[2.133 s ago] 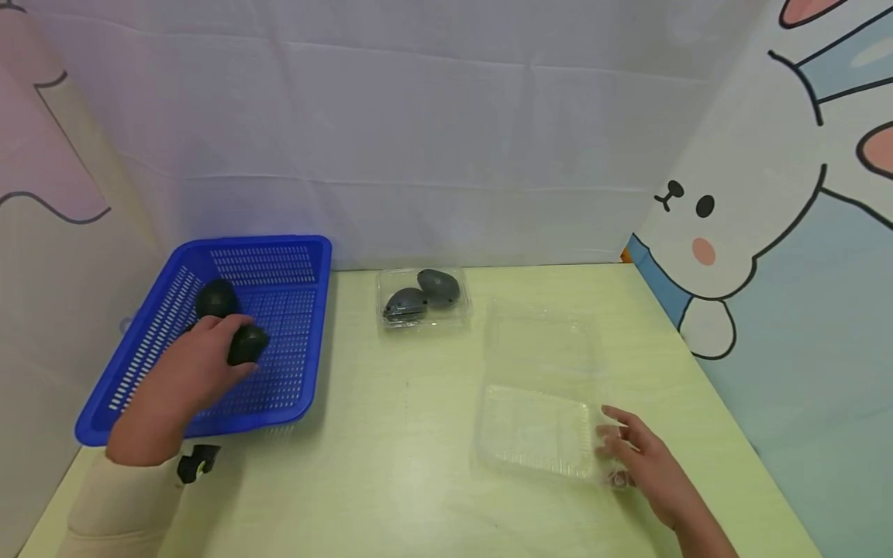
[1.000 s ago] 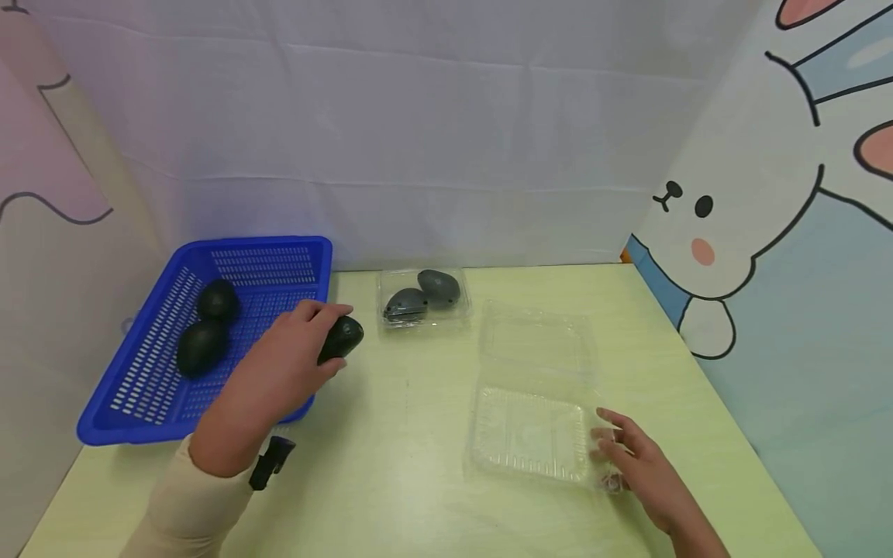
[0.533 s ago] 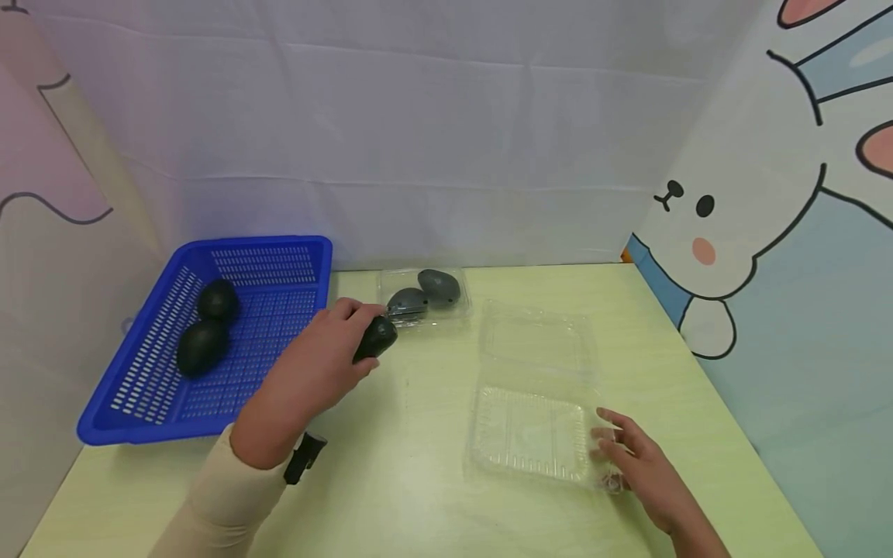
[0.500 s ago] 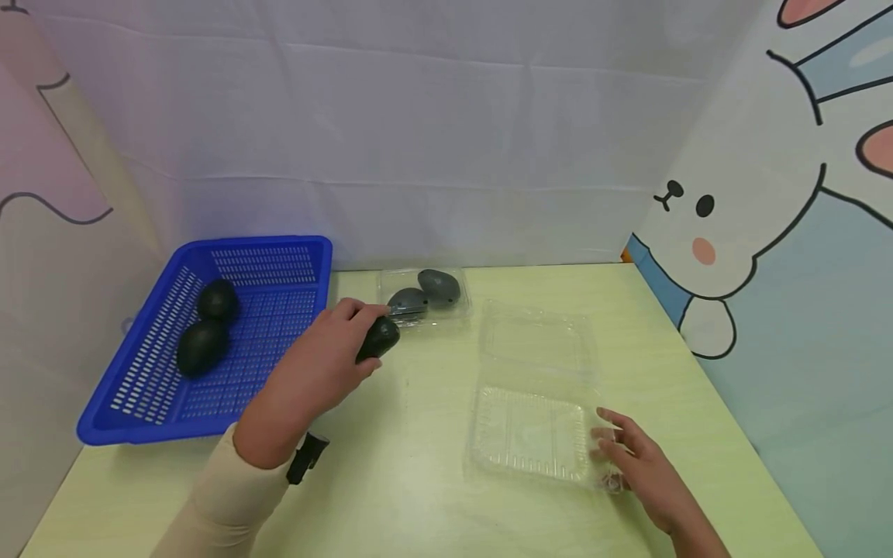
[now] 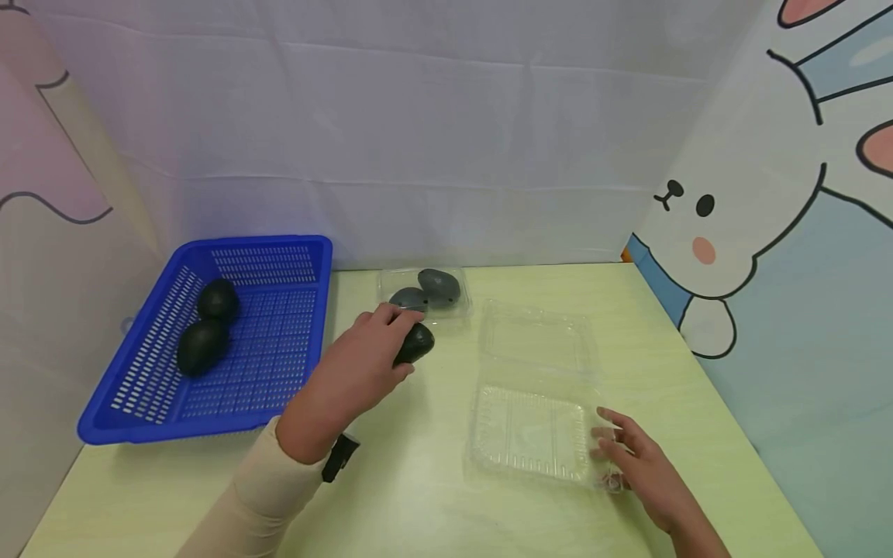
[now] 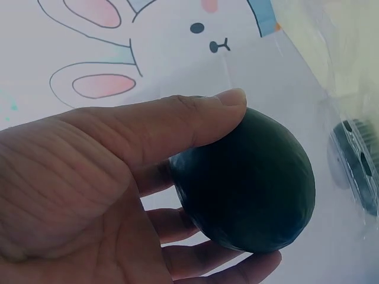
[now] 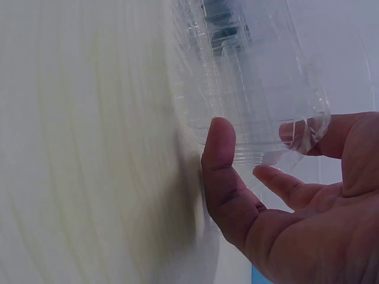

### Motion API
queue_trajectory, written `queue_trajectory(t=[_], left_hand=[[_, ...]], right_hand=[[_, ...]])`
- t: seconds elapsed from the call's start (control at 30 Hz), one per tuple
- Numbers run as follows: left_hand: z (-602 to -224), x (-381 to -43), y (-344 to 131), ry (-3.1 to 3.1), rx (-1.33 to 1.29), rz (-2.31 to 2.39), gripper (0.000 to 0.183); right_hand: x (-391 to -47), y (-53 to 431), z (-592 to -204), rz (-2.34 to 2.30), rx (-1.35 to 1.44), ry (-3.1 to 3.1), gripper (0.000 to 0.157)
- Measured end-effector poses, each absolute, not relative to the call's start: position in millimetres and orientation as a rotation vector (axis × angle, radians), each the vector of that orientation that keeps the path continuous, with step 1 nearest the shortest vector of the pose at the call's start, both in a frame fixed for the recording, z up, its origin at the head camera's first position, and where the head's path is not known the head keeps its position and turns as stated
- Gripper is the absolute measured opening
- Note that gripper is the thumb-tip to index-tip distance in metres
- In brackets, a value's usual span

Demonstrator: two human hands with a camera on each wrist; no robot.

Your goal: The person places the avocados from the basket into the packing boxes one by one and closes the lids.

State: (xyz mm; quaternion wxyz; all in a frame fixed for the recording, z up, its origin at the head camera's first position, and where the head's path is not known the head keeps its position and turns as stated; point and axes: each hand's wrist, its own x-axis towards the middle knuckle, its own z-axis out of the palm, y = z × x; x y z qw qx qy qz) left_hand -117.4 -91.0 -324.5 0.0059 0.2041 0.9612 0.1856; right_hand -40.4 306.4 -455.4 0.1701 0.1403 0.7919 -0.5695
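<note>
- On the worktop (image 5: 418, 504), left: blue basket (image 5: 279, 314) with two dark fruits (image 5: 202, 347).
- Right: open clear container (image 5: 533, 434), spread right hand (image 5: 643, 469) touching its corner.
- Back: clear box (image 5: 446, 314) holding two more.
- Near the box: another fruit (image 5: 416, 343), pinched by the left hand (image 5: 363, 364).

A pale yellow-green table (image 5: 446, 496) meets a creased white sheet (image 5: 432, 132) at the far side. On the right, the wall covering (image 5: 802, 349) shows a large cartoon rabbit (image 5: 760, 186); on the left, a dark-edged pink patch (image 5: 45, 155).
</note>
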Motion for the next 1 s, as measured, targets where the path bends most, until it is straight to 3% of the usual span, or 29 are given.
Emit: queue_trajectory(t=[1.0], left_hand=[[-347,-120,-23,3.034,0.907,0.418,0.057]], right_hand=[[-40,304,-451,-1.598,0.414,2.262,0.056]])
